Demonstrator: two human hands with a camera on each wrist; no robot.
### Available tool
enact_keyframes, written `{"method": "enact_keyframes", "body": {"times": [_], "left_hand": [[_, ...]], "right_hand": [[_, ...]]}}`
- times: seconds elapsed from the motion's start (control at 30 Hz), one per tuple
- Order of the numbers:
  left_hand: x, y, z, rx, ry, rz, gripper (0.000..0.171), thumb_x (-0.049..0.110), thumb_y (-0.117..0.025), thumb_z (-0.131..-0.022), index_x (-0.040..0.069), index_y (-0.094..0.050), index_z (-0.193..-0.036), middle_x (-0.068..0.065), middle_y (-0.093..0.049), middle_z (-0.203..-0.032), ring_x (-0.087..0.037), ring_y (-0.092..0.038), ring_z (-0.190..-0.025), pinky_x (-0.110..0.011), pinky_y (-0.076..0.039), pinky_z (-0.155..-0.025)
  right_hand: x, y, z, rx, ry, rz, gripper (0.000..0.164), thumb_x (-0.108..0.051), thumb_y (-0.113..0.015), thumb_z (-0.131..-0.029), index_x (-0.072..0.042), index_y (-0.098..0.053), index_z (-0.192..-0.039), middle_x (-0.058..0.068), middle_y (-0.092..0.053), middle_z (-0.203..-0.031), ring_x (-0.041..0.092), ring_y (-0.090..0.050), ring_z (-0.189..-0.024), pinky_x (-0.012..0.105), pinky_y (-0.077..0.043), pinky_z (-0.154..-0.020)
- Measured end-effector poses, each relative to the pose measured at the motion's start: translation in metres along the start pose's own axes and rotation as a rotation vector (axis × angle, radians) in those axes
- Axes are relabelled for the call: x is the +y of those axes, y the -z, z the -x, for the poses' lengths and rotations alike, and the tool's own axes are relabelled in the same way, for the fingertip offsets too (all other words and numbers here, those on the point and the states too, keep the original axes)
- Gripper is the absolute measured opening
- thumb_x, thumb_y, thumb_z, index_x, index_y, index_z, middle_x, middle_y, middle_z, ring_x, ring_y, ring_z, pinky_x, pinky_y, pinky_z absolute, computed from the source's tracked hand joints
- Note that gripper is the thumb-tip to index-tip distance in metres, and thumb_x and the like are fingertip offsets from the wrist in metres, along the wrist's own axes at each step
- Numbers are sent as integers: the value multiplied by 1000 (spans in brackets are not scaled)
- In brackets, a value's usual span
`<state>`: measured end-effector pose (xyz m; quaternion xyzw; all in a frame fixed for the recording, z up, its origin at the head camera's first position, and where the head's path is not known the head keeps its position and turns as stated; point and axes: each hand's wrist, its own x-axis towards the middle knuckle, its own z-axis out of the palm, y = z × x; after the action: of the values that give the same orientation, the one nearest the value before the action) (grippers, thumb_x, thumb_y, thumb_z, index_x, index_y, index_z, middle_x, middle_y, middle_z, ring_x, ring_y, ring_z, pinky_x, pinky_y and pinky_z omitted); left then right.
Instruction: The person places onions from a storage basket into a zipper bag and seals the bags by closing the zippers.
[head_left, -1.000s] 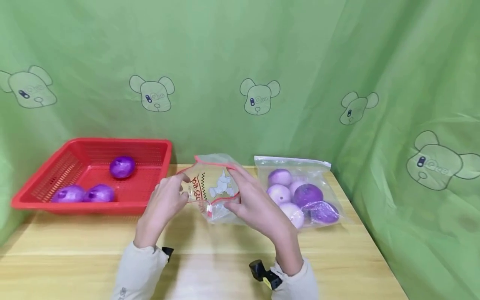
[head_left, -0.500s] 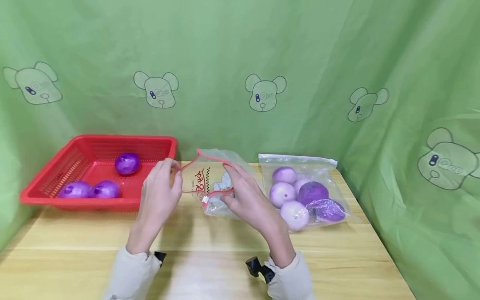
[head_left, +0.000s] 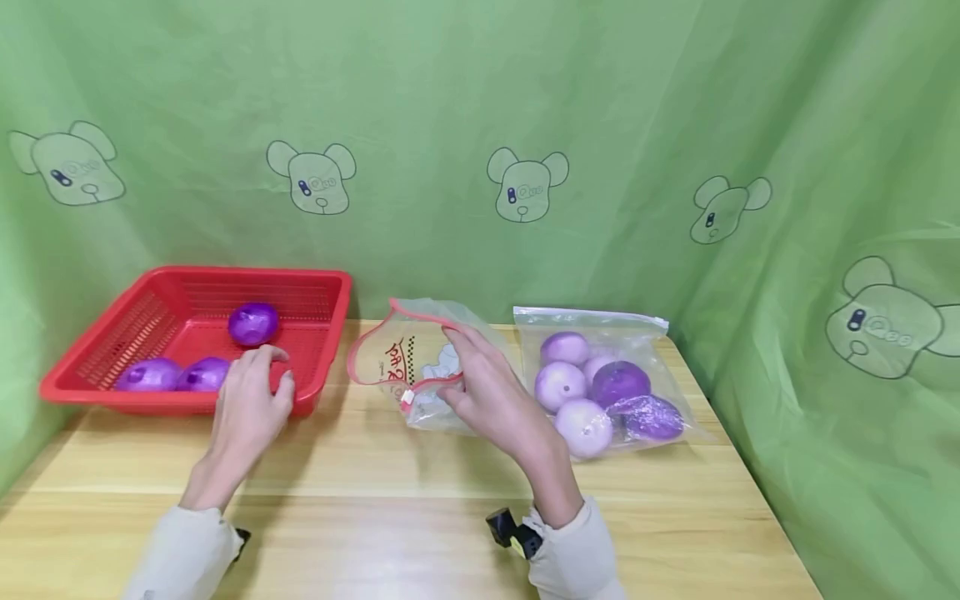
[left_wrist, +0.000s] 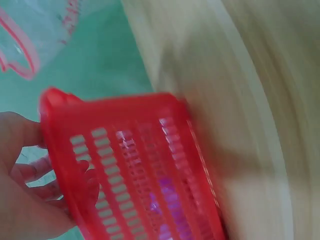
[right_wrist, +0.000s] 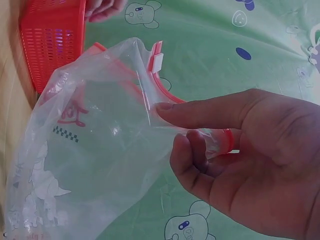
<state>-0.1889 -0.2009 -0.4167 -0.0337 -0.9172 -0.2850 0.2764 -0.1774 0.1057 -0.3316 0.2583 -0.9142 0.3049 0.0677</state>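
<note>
My left hand [head_left: 251, 400] hovers over the front rim of a red plastic basket [head_left: 322, 371], fingers loosely bent, nothing held. Inside the basket lie a purple onion [head_left: 252, 323] near the back and two more onions [head_left: 148, 375] along the front; the hand partly overlaps one of these. With thumb and fingers my right hand [head_left: 502, 396] pinches the red-edged mouth of a clear zip bag [right_wrist: 100, 150]. That mouth gapes towards the basket, its white slider [head_left: 407, 397] at the near side. Red lettering and a pale cartoon figure are printed on the bag, and no onion shows inside.
Right of my right hand, a second clear zip bag [head_left: 637, 329] with a white closure lies on the wooden table [head_left: 390, 533], holding several purple and pale onions [head_left: 621, 383]. A green curtain [head_left: 420, 100] with bear-head prints hangs behind and at the sides.
My left hand has let go of the red-edged bag's mouth and moved left to the basket. My right hand has kept its pinch on the bag throughout.
</note>
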Motion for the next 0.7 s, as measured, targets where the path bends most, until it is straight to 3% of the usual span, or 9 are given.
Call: {"method": "enact_keyframes", "body": {"times": [0.03, 0.13, 0.27, 0.33, 0.4, 0.53, 0.63, 0.7], "left_hand": [[-4, 4, -1, -4, 6, -9, 20, 3, -61, -88, -2, -61, -107, -27, -62, -106, -46, -55, -97, -60, -45, -76], [-16, 14, -6, -33, 17, -43, 23, 3, -60, -88, -3, -60, -110, -30, -58, -112, -49, -52, -101, -62, -44, -78], [-34, 27, -14, -95, 26, -99, 32, 4, -63, -85, -5, -57, -115, -35, -52, -117, -54, -48, -102, -66, -41, -79], [-43, 34, -18, -138, 41, -127, 36, 5, -64, -83, -7, -55, -116, -38, -48, -119, -58, -45, -103, -69, -40, -80], [-51, 40, -22, -184, 66, -152, 39, 7, -65, -83, -8, -54, -117, -40, -45, -121, -61, -42, -105, -71, -39, -81], [-64, 49, -34, -280, 127, -188, 44, 11, -65, -83, -10, -52, -119, -44, -39, -124, -64, -39, -105, -73, -37, -82], [-71, 52, -42, -356, 159, -223, 49, 14, -64, -82, -12, -50, -121, -45, -40, -121, -65, -41, -103, -71, -38, -81], [-75, 54, -47, -424, 174, -250, 53, 15, -64, -81, -15, -48, -123, -44, -43, -116, -62, -45, -100, -68, -41, -80]], "right_hand": [[0, 0, 0, 2, 6, -1, 79, 0, -77, -82, 2, -37, -150, 15, -36, -156, 9, -56, -79, 24, -53, -82], [0, -1, -2, 16, 51, -34, 87, 7, -76, -78, -14, -38, -153, 4, -36, -157, 9, -56, -95, 22, -54, -76], [1, -4, -4, 25, 91, -71, 93, 14, -74, -74, -23, -39, -152, 0, -36, -156, 13, -55, -103, 20, -53, -68], [1, -5, -4, 10, 69, -65, 89, 12, -74, -76, -16, -39, -152, 5, -37, -156, 11, -57, -93, 20, -53, -66], [2, -5, -4, 11, 61, -46, 86, 10, -75, -76, -10, -38, -152, 8, -37, -156, 9, -56, -96, 22, -54, -74], [3, -4, -5, 48, 125, -56, 94, 13, -77, -75, -21, -38, -153, -5, -33, -158, 8, -49, -120, 26, -54, -81], [5, -2, -5, 72, 150, -68, 94, 12, -79, -74, -24, -40, -152, -9, -32, -158, 8, -49, -122, 26, -54, -81], [7, -2, -3, 75, 134, -72, 90, 9, -80, -75, -21, -42, -151, -8, -33, -157, 8, -54, -109, 25, -55, -78]]}}
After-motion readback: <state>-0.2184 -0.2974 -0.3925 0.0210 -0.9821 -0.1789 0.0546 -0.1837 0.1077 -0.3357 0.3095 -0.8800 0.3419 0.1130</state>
